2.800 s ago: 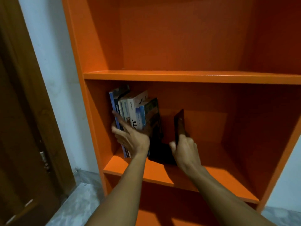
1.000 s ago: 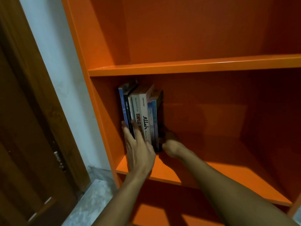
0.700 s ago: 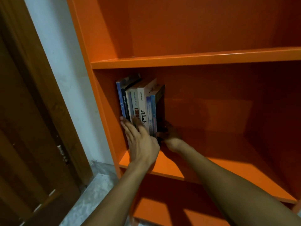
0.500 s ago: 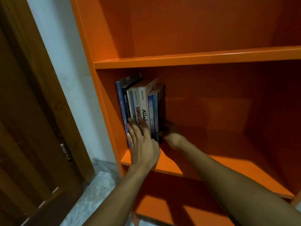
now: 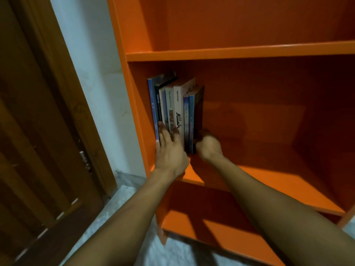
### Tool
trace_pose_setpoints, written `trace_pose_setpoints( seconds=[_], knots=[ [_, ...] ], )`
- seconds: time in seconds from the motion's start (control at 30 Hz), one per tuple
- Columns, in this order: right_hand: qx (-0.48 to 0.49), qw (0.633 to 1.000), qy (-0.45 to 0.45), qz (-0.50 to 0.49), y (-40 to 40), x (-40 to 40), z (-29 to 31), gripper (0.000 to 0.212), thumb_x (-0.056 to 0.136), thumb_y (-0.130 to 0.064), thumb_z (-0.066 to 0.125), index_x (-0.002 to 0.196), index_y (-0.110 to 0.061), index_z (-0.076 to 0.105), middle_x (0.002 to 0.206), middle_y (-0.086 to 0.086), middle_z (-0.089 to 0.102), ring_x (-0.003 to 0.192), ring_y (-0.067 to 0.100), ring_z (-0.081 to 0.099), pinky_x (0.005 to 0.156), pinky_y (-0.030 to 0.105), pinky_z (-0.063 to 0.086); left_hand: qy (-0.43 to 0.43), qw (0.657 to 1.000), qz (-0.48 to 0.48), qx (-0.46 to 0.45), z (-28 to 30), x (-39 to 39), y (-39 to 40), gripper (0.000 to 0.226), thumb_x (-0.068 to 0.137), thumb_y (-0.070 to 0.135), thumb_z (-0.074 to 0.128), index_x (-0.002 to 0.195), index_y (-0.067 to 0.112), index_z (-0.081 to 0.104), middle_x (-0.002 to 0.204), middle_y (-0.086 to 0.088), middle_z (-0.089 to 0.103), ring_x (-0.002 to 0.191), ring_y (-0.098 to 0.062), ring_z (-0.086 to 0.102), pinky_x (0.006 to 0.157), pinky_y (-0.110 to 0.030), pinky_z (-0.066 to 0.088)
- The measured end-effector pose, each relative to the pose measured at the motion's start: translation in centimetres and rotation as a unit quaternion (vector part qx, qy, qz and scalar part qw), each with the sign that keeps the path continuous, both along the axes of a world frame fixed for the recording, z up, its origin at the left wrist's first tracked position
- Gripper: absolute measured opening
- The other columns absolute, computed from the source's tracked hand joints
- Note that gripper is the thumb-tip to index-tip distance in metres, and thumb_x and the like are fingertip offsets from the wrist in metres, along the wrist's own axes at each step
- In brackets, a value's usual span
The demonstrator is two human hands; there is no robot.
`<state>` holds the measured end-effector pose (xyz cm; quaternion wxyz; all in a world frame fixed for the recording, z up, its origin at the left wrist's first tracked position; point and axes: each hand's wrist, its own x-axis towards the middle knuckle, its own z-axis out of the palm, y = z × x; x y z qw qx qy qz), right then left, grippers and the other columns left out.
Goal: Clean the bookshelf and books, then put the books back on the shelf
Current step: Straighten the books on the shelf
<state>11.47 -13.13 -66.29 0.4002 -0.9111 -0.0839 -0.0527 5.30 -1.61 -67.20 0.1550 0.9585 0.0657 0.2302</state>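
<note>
At far left of the orange bookshelf (image 5: pixel 230 52): books (image 5: pixel 172 110) upright | your left hand (image 5: pixel 170 152), fingers spread flat on their spines | your right hand (image 5: pixel 208 146) curled against the rightmost dark cover; grip unclear | white spine reads "Allah".

A row of upright paperback books (image 5: pixel 173 110) is stood at the far left of the middle board of the orange wooden bookshelf (image 5: pixel 249 52), against its left side wall. A dark flat bookend (image 5: pixel 198 114) is set against the right end of the row. The left hand (image 5: pixel 170 152) is laid flat on the lower spines; the right hand (image 5: pixel 208 146) is placed just right of the bookend's foot. A brown wooden door (image 5: pixel 38 131) is found left of the shelf, with a white wall strip (image 5: pixel 96 83) between them
</note>
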Motion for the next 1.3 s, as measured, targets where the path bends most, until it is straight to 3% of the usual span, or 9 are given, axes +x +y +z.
trace_pose_setpoints(
  seconds=[0.13,0.3,0.47,0.67,0.8,0.9,1.03,1.13,1.3],
  knots=[
    [0.126,0.983,-0.132,0.004,0.6,-6.1,-2.8,0.013,0.095,-0.019,0.056,0.097,-0.015,0.069,0.086,0.009,0.072,0.083,0.028,0.067,0.070,0.030,0.047,-0.159,0.986,-0.022,-0.048,-1.4,-3.8,2.6,0.041,0.090,0.006,0.049,0.129,0.013,0.058,0.132,-0.010,0.055,0.120,-0.028,0.053,0.091,-0.038,0.047],
    [0.078,0.990,-0.096,0.061,0.2,-13.1,-12.7,0.022,0.095,-0.027,0.057,0.077,-0.016,0.059,0.057,-0.001,0.056,0.060,0.025,0.058,0.059,0.034,0.034,-0.203,0.968,-0.055,-0.141,-9.8,-9.4,3.5,0.024,0.083,0.005,0.045,0.100,0.012,0.061,0.098,-0.005,0.061,0.089,-0.016,0.057,0.071,-0.024,0.041],
    [-0.139,0.954,0.190,0.188,-3.5,-17.4,-26.3,0.008,0.096,-0.023,0.054,0.098,-0.018,0.059,0.093,0.013,0.068,0.088,0.034,0.063,0.069,0.032,0.041,-0.001,0.977,-0.055,-0.204,-25.5,-15.4,2.4,0.023,0.084,0.010,0.048,0.101,0.022,0.058,0.099,-0.004,0.063,0.087,-0.020,0.058,0.074,-0.038,0.050],
    [-0.324,0.854,0.341,0.222,-8.4,-24.6,-38.2,0.040,0.097,-0.036,0.050,0.132,-0.017,0.046,0.133,0.011,0.052,0.121,0.033,0.050,0.100,0.043,0.043,0.403,0.883,-0.089,-0.224,-40.5,-23.1,-2.7,0.054,0.088,0.035,0.039,0.127,0.002,0.058,0.113,-0.018,0.068,0.110,-0.036,0.065,0.094,-0.037,0.052],
    [-0.396,0.837,0.344,0.153,-10.7,-27.6,-41.5,0.050,0.094,-0.037,0.046,0.140,-0.022,0.035,0.139,0.009,0.045,0.127,0.032,0.043,0.101,0.049,0.039,0.497,0.831,-0.034,-0.249,-42.2,-25.7,-7.2,0.041,0.090,0.017,0.058,0.129,0.006,0.053,0.129,-0.014,0.060,0.120,-0.029,0.058,0.095,-0.028,0.042],
    [-0.394,0.840,0.342,0.149,-11.1,-27.3,-42.0,0.037,0.094,-0.033,0.044,0.129,-0.022,0.051,0.130,0.007,0.054,0.121,0.030,0.050,0.098,0.045,0.040,0.483,0.828,0.025,-0.284,-43.0,-25.9,-9.2,0.034,0.083,0.011,0.059,0.117,0.005,0.057,0.121,-0.016,0.061,0.113,-0.030,0.060,0.090,-0.029,0.045],
    [-0.220,0.871,0.405,0.168,-11.7,-25.8,-42.2,0.018,0.083,-0.022,0.058,0.099,-0.019,0.064,0.111,0.007,0.067,0.110,0.027,0.062,0.088,0.033,0.048,0.474,0.781,0.105,-0.392,-43.5,-24.7,-9.9,0.035,0.087,0.018,0.062,0.120,0.006,0.060,0.118,-0.015,0.067,0.110,-0.031,0.064,0.086,-0.030,0.050],
    [-0.103,0.876,0.439,0.170,-11.8,-23.7,-39.9,0.031,0.090,-0.010,0.062,0.120,-0.018,0.060,0.116,0.002,0.062,0.104,0.016,0.057,0.086,0.025,0.044,0.444,0.735,0.130,-0.495,-41.8,-23.0,-9.0,0.030,0.079,0.018,0.066,0.105,0.002,0.070,0.103,-0.017,0.071,0.096,-0.030,0.069,0.082,-0.039,0.059],
    [0.002,0.906,0.396,0.148,-12.1,-20.8,-30.8,0.025,0.095,-0.003,0.058,0.106,-0.024,0.049,0.093,-0.004,0.061,0.072,0.004,0.054,0.071,0.023,0.048,0.361,0.659,0.141,-0.644,-30.0,-20.6,-7.4,0.021,0.081,0.013,0.070,0.097,-0.002,0.070,0.086,-0.017,0.068,0.069,-0.021,0.067,0.062,-0.029,0.054]
  ],
)
